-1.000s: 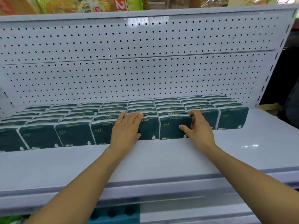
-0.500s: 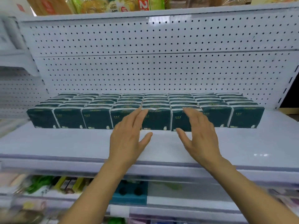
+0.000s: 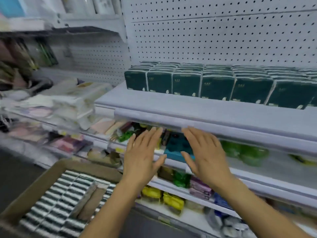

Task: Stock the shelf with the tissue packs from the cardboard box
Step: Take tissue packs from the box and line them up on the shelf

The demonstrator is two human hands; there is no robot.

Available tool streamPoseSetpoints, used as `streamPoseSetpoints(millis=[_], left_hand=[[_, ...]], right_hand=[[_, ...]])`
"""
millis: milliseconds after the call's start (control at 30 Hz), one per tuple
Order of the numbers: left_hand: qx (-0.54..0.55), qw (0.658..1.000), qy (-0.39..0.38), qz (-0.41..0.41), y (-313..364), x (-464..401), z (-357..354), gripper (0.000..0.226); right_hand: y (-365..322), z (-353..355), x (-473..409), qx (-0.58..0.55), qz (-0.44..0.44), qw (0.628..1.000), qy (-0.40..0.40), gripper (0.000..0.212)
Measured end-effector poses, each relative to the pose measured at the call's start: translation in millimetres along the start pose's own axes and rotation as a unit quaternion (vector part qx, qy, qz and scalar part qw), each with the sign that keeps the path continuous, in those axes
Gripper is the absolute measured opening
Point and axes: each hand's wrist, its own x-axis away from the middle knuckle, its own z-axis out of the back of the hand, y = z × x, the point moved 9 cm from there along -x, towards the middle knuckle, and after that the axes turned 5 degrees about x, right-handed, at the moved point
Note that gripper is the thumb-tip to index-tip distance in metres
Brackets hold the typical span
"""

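Hands now off the tissue packs (image 3: 217, 86), pulled back below the shelf (image 3: 197, 109) edge: left hand (image 3: 142, 157) & right hand (image 3: 205, 155) both spread flat, holding nothing. Packs stand upright in rows, fronts facing out. More packs lie in cardboard box (image 3: 42, 182), lower left.

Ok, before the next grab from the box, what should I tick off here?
1. Left hand free, fingers straight: ok.
2. Right hand free, fingers straight: ok.
3. Cardboard box open, with tissue packs left inside: ok.
4. Both hands over the box: not ok, they are in front of the lower shelves.
5. Shelved tissue packs upright in tidy rows: ok.
6. Room on the shelf for more: bare strip along the front; right end out of view, cannot tell.
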Motion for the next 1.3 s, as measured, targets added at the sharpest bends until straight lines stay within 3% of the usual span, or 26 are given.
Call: streamPoseSetpoints(millis=[300,500,767,1000,1300], left_hand=[[-0.032,0.991,-0.099,0.087,-164.9,147.2,19.5,0.076],[-0.017,0.97,-0.188,0.152,-255.3,212.0,10.3,0.077],[0.002,0.935,-0.265,0.233,-362.5,254.6,-40.8,0.076],[0.04,0.914,-0.315,0.252,-430.8,276.3,-113.1,0.065],[0.1,0.863,-0.428,0.248,-481.5,335.1,-220.7,0.071]], right_hand=[[-187.6,-88.4,20.3,-0.032,0.014,0.994,-0.107,0.069],[-267.6,-150.3,27.8,-0.065,0.004,0.979,-0.194,0.066],[-319.2,-262.2,19.6,-0.077,0.031,0.942,-0.325,0.052],[-338.2,-376.7,1.8,-0.097,0.021,0.902,-0.421,0.045],[-374.8,-529.7,0.0,-0.057,0.028,0.865,-0.497,0.042]])
